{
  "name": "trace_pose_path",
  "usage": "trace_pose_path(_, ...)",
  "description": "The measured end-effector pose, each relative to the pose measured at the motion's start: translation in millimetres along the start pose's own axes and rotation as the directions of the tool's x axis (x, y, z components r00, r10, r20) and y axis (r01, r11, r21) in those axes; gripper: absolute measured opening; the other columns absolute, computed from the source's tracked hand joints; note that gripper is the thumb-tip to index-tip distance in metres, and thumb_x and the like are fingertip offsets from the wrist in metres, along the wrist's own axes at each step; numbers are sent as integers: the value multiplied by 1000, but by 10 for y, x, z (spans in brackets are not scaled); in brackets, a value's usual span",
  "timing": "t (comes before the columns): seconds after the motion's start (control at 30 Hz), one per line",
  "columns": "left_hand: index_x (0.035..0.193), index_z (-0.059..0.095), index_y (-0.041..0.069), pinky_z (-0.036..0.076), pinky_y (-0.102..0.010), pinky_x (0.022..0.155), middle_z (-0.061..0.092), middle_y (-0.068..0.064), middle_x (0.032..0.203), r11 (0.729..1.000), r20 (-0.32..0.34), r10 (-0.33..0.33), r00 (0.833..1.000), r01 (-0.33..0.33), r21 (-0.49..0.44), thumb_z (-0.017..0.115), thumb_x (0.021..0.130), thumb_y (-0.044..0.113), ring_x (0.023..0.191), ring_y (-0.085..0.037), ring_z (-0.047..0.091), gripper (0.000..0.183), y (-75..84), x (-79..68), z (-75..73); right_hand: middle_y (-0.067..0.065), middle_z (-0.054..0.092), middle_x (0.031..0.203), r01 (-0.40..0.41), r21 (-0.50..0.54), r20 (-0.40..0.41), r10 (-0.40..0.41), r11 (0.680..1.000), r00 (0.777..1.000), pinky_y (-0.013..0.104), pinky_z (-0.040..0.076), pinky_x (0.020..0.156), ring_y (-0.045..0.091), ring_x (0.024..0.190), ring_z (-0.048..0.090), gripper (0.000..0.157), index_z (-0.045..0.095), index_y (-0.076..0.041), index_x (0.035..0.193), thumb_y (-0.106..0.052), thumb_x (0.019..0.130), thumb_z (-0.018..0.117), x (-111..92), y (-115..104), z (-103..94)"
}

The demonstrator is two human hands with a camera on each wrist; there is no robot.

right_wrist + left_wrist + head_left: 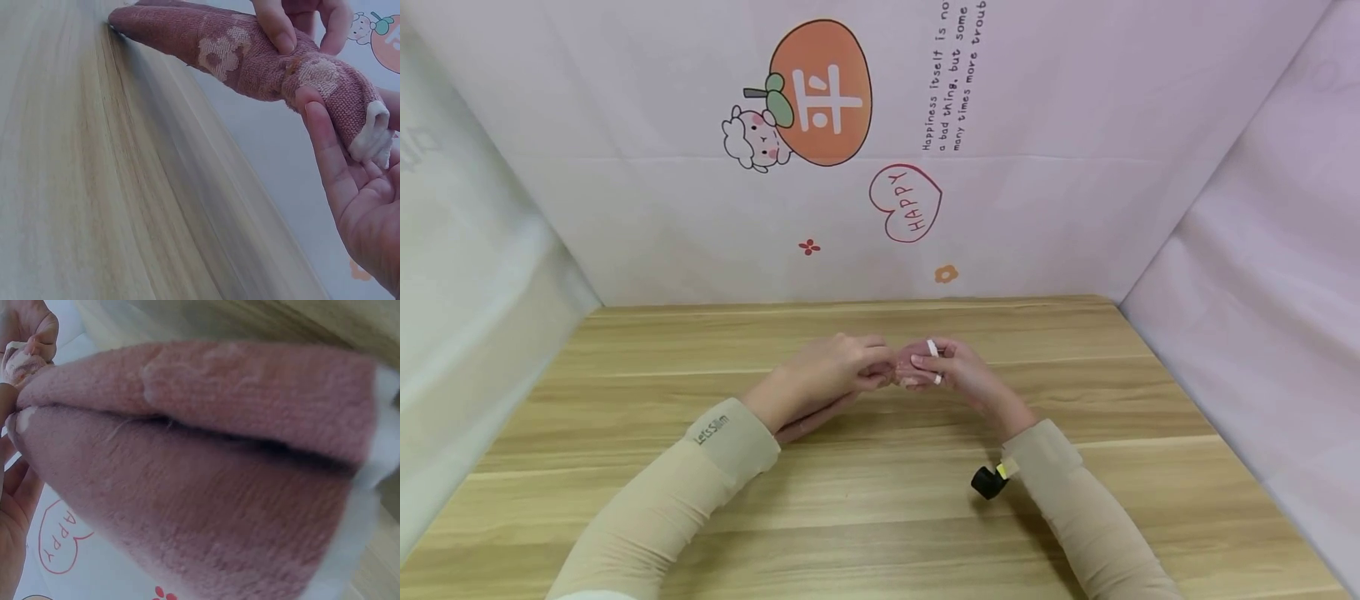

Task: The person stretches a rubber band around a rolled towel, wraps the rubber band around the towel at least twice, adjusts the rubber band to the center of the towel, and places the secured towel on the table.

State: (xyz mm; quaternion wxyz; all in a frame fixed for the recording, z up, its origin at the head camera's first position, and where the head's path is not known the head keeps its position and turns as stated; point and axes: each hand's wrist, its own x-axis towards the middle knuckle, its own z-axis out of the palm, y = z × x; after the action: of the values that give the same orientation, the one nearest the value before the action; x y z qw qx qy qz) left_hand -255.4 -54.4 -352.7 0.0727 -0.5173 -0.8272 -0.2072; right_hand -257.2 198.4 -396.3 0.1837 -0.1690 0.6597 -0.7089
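Observation:
A dusky pink towel (pixel 228 40) with pale flower patches and white hems hangs between both hands above the table. It is squeezed to a narrow waist near one end. My left hand (pixel 850 362) pinches it just left of that waist, and the long folded part runs back under the left forearm. Fingers and thumb of my right hand (pixel 973 379) grip the short bunched end with its white hem. Up close in the left wrist view, the long part of the towel (pixel 206 487) fills most of the picture, with a dark fold along it.
The wood-grain table (pixel 865 533) lies below the hands. A white printed cloth (pixel 1037 167) stands behind the table, with more white cloth at both sides. A small black device (pixel 988 482) with a yellow tab sits at the right sleeve's cuff.

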Motion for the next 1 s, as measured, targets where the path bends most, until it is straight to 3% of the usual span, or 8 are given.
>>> trace_pose_path(0.27, 101, 65, 15, 38, -22, 59, 51, 6, 89, 996, -20, 89, 996, -88, 20, 61, 88, -7, 67, -7, 48, 26, -12, 35, 11, 7, 74, 101, 8, -2, 1, -8, 1000, 1000, 37, 59, 79, 19, 85, 74, 25, 61, 8, 124, -2, 102, 56, 19, -28, 42)
trace_pose_path(0.5, 92, 61, 15, 39, -21, 58, 51, 5, 91, 991, -19, 133, 991, -132, 25, 62, 85, -7, 67, -6, 49, 23, -29, 38, 20, 4, 72, 99, 40, -8, 4, -40, 999, 999, 32, 59, 74, 16, 84, 73, 20, 63, 6, 119, 1, 100, 55, 30, -68, 79)
trace_pose_path(0.8, 83, 56, 14, 38, -21, 58, 50, 3, 87, 988, -46, 154, 987, -155, -26, 60, 87, -6, 65, -6, 46, 21, -79, 15, 25, 6, 71, 96, 43, 1, 18, -43, 999, 999, 34, 60, 77, 17, 82, 71, 16, 65, -3, 110, 2, 101, 53, 14, -105, 85)
trace_pose_path(1.0, 83, 56, 13, 45, -23, 65, 57, 0, 98, 992, -27, 124, 992, -125, -24, 64, 93, -1, 73, -10, 53, 19, -106, -29, -1, 5, 71, 92, 24, 8, -5, -24, 1000, 1000, 34, 60, 78, 16, 80, 70, 17, 66, -5, 109, 3, 101, 53, 4, -99, 5)
